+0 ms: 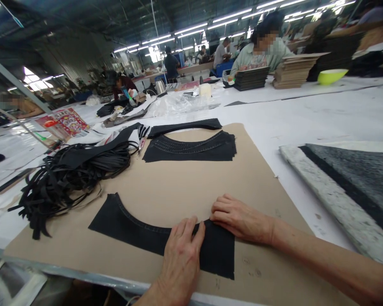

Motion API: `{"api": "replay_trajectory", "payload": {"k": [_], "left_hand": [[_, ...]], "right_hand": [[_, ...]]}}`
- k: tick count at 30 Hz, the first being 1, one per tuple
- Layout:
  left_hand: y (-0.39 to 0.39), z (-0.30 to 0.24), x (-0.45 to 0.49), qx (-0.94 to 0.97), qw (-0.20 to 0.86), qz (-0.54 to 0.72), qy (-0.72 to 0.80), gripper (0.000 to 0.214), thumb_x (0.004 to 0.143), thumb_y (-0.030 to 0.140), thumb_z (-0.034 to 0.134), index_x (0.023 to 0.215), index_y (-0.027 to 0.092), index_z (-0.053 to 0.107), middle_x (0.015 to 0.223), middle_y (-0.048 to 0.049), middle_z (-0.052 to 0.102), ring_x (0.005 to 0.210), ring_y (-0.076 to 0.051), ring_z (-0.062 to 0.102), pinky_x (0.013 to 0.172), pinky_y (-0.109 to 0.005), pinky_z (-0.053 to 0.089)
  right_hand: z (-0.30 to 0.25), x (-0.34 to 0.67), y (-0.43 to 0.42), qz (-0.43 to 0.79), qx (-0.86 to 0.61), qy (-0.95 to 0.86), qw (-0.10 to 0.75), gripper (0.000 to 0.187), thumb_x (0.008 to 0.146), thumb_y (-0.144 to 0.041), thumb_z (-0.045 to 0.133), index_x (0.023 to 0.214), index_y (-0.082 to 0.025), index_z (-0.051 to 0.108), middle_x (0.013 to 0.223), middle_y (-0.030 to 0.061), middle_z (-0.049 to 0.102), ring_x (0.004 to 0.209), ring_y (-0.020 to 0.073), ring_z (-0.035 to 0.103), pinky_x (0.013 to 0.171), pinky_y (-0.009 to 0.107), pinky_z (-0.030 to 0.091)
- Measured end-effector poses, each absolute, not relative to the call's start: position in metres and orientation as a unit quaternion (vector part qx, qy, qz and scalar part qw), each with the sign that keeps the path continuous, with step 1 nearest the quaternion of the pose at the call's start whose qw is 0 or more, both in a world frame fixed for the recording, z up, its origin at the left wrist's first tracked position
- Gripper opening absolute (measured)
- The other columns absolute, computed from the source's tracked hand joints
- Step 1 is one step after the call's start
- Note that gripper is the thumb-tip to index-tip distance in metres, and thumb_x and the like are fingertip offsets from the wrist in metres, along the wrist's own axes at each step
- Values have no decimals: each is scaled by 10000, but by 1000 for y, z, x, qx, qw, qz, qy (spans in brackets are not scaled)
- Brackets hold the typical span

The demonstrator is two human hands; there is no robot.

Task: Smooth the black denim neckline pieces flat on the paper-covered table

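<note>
Left grip [182, 246], six o'clock, open on black panel [156, 242]; right grip [238, 216], five o'clock, curled, hold unclear; uneven pressure could skew the panel.

A curve-edged black panel [147, 239] lies on brown board [175, 182].

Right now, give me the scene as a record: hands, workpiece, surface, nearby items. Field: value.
Left hand: left hand resting on the black piece
Right hand: right hand, fingers curled at the piece's curved edge
Workpiece: black, curved inward on its far side, lying on the brown sheet
Surface: brown sheet
Beyond: stacked black pieces
Picture left: tangled black strips
Grip: right hand's unclear
</note>
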State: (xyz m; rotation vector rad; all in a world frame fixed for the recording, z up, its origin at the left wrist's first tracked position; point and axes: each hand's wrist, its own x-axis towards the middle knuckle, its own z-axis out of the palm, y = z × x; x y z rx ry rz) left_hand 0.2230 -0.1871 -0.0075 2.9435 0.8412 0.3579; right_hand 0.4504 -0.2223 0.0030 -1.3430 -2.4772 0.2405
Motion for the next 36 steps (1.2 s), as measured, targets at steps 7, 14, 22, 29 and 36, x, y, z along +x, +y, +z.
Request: {"api": "replay_trajectory", "payload": {"k": [7,14,22,29,36], "left_hand": [[-186,-5,234,965,51,74,245,548,785,-26,402,1303,133,488,1005,-88,596,913,-225,534,847,-385,487],[-187,-5,239,970,6,77,229,517,799,-30,407,1282,120,515,1065,-105,586,951,-235,529,860,-398,488],[-185,-6,245,978,-11,83,190,441,808,-34,404,1217,66,534,962,-89,595,854,-211,533,800,-357,499],[-187,-2,252,978,-15,62,200,526,798,-26,424,1304,102,482,967,-76,595,852,-220,519,775,-371,494],[-186,-1,254,978,-15,48,203,572,771,-40,431,1320,113,472,1007,-78,600,872,-224,511,788,-375,470]], "right_hand": [[4,455,-227,80,-471,-864,159,269,959,-186,335,961,-176,603,895,71,584,849,174,463,797,330,332],[5,459,-231,91,-473,-862,160,273,930,-146,350,1022,-165,606,954,86,599,889,185,473,818,342,347],[5,465,-236,114,-468,-856,186,373,842,-85,392,1144,-160,598,1036,109,608,943,201,496,875,389,360],[4,471,-242,117,-496,-841,180,448,802,-50,408,1198,-176,575,1083,103,600,995,218,494,915,416,351],[6,468,-252,108,-603,-754,237,333,904,-98,370,1161,-193,558,1060,91,605,977,199,520,877,381,384]]}}
